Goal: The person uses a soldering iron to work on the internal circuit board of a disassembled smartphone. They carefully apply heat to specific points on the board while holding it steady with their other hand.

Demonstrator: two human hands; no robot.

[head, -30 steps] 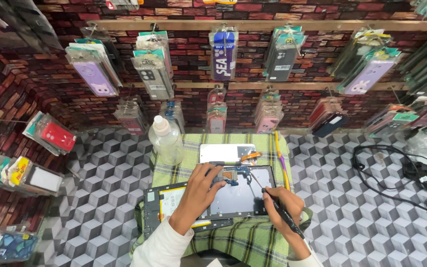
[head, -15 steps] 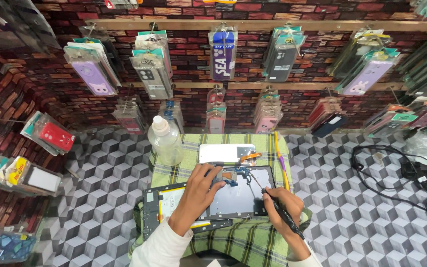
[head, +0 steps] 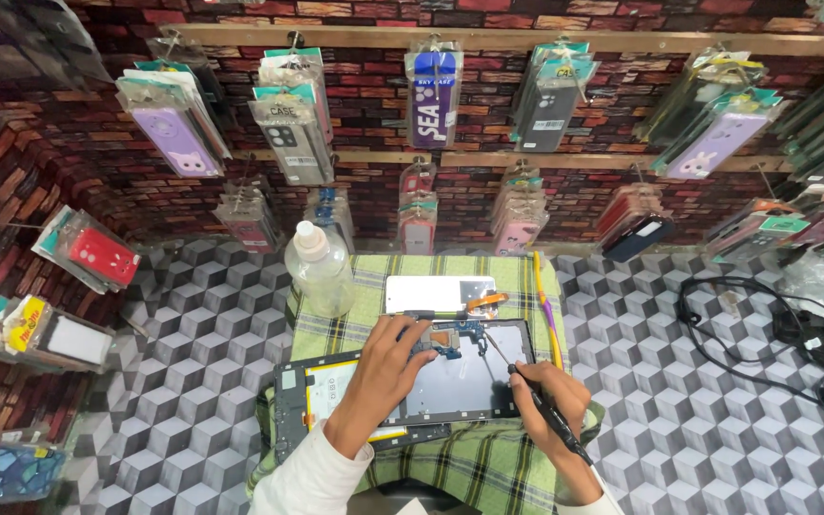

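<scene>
We have an opened tablet (head: 431, 386) lying flat on a green checked cloth (head: 488, 458) at the lower centre of the frame, its inner face up. Our left hand (head: 388, 372) rests on it with fingers spread and pressed down near the small blue circuit part (head: 450, 339) at its upper edge, gripping nothing; we judge it is there to keep the body from sliding. Our right hand (head: 550, 396) is curled closed around a dark screwdriver (head: 541, 401), held like a pen, its thin tip slanting up and left toward the circuit part, which suits fine work at one spot.

Just above the tablet lies a white panel (head: 436, 291) with an orange-handled tool (head: 484, 303) across its right end, kept within easy reach. A clear plastic bottle (head: 319, 272) stands at the cloth's upper left corner, near our left hand. Black cables (head: 765, 334) lie well apart on the patterned table (head: 679, 429) at the right. The cloth's right edge sits close to our right wrist; more open room lies to the left and lower right. Packaged phone cases (head: 431, 95) hang on the brick-patterned wall above.
</scene>
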